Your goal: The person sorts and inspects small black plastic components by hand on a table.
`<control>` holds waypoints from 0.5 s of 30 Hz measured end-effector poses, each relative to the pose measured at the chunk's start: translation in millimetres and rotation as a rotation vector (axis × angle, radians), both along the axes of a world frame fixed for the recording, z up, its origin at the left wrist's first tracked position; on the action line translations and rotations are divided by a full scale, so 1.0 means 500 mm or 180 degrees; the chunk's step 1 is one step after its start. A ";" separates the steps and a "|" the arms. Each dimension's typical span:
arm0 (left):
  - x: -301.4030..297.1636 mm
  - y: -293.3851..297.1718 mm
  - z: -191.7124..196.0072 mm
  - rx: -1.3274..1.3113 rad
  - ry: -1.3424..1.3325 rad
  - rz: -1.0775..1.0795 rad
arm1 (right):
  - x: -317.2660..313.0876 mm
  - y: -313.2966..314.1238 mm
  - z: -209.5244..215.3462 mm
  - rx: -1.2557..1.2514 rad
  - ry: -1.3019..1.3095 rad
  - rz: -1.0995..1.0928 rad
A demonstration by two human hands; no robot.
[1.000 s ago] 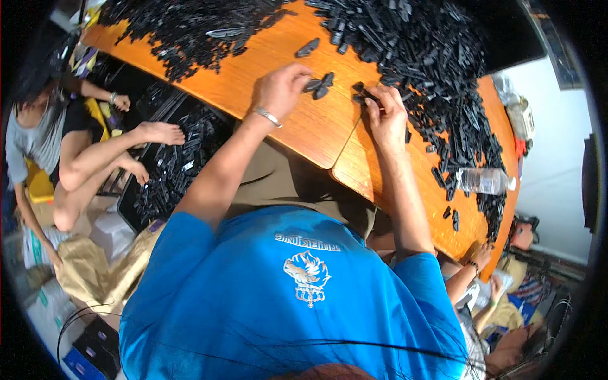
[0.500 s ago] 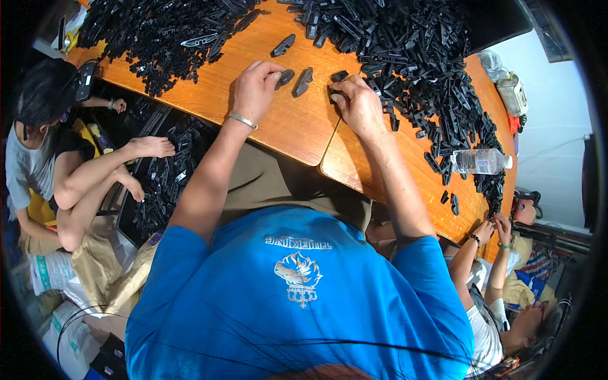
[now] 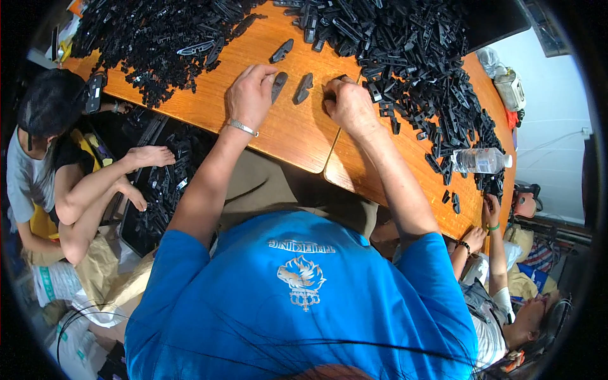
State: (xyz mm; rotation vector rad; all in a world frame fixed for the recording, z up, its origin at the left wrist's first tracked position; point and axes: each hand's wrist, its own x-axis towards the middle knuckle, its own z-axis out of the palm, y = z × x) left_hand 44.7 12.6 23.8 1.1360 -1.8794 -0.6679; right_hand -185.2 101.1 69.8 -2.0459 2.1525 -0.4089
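On the wooden table, my left hand [image 3: 249, 96] has its fingers bent, thumb and fingertips at a long black plastic piece [image 3: 278, 88]. My right hand [image 3: 352, 106] is closed, knuckles up, with a dark bit partly visible between thumb and forefinger; what it is cannot be made out. Just beyond its fingers a small black part [image 3: 342, 78] shows in part. Between the two hands lies a black angled plastic piece [image 3: 303, 88]. A similar black piece [image 3: 282, 50] rests farther off, beyond my left hand.
Heaps of black plastic parts [image 3: 405, 44] cover the far right, and smaller ones [image 3: 158, 44] the far left. A clear bottle [image 3: 481, 161] lies on its side at right. One person [image 3: 50, 126] sits at left; another person's hands [image 3: 478, 235] are at the table's right edge.
The piece at my left hand has turned lengthwise and shifted slightly toward me. My right hand has moved a little left, its knuckles rolled over. The right-hand person's hands have moved apart.
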 end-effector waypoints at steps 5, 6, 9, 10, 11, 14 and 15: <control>0.016 0.026 0.001 -0.0031 0.0084 -0.0276 | 0.013 0.030 -0.006 -0.0536 -0.0956 -0.0061; 0.020 0.034 0.005 0.0051 0.0097 -0.0445 | 0.021 0.041 -0.009 -0.0726 -0.1406 -0.0198; 0.024 0.030 0.030 -0.0355 -0.0312 -0.0780 | 0.034 0.074 -0.024 -0.0839 -0.1587 -0.0427; 0.025 0.026 0.041 -0.0870 -0.0715 -0.0901 | 0.038 0.083 -0.027 -0.0793 -0.1579 -0.0531; 0.024 0.022 0.049 -0.0857 -0.0716 -0.0936 | 0.039 0.092 -0.028 -0.0785 -0.1581 -0.0567; 0.024 0.010 0.062 -0.0918 -0.0955 -0.1045 | 0.047 0.104 -0.015 -0.0741 -0.1353 -0.0615; 0.027 0.006 0.062 -0.0884 -0.1018 -0.1192 | 0.050 0.103 -0.013 -0.0710 -0.0808 -0.0608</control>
